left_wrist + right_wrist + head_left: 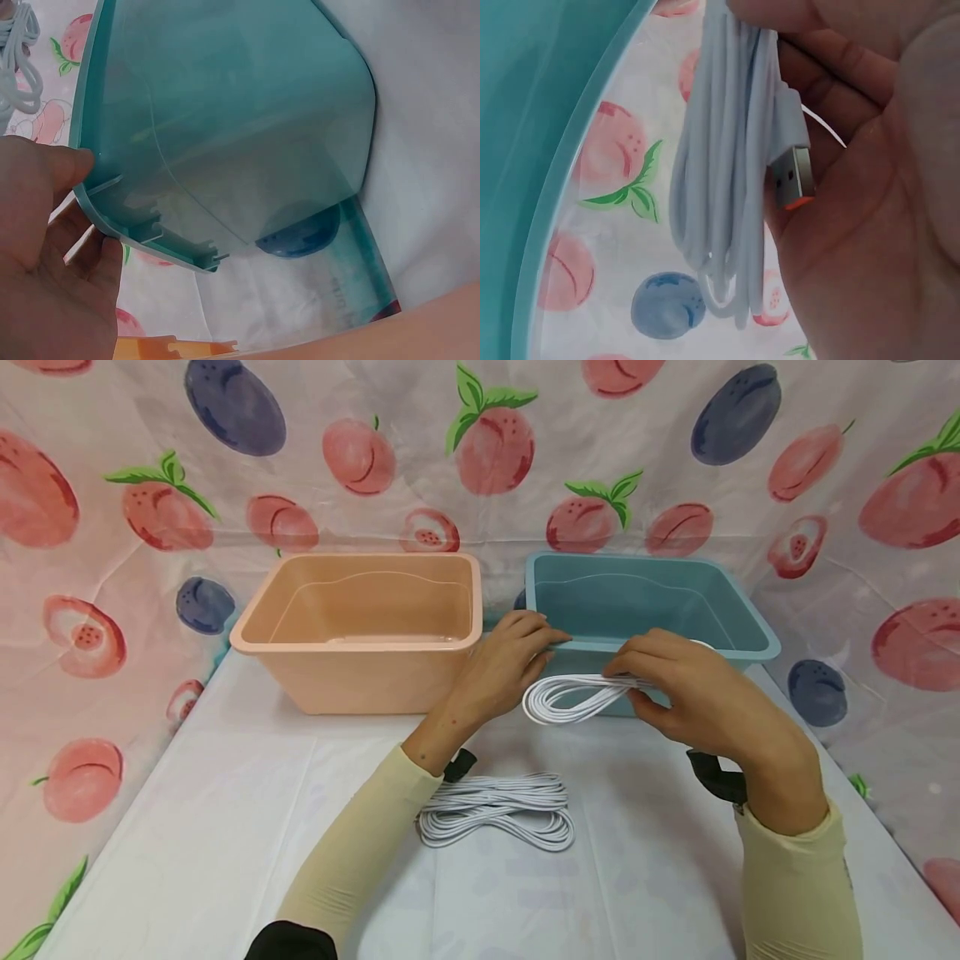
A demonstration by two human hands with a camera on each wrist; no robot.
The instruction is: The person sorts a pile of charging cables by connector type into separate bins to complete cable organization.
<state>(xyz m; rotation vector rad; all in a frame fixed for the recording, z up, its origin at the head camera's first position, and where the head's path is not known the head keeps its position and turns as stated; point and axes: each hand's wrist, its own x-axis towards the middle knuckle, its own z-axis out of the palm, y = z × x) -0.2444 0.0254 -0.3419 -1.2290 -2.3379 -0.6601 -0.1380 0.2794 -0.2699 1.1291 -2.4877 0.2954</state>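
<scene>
At the teal bin, right grip pinches 1 white USB cable, likely light, floppy, best held mid-coil, left grip holding rim.

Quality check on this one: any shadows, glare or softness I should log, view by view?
Head: soft shadows on the white creased tabletop, a faint bright glint inside the peach rectangular plastic bin; left wrist: dimmer, the teal rectangular plastic bin looking hazy; right wrist: dim, slightly soft, though the silver metal USB plug beside the white looped cable bundle is recognisable.
</scene>
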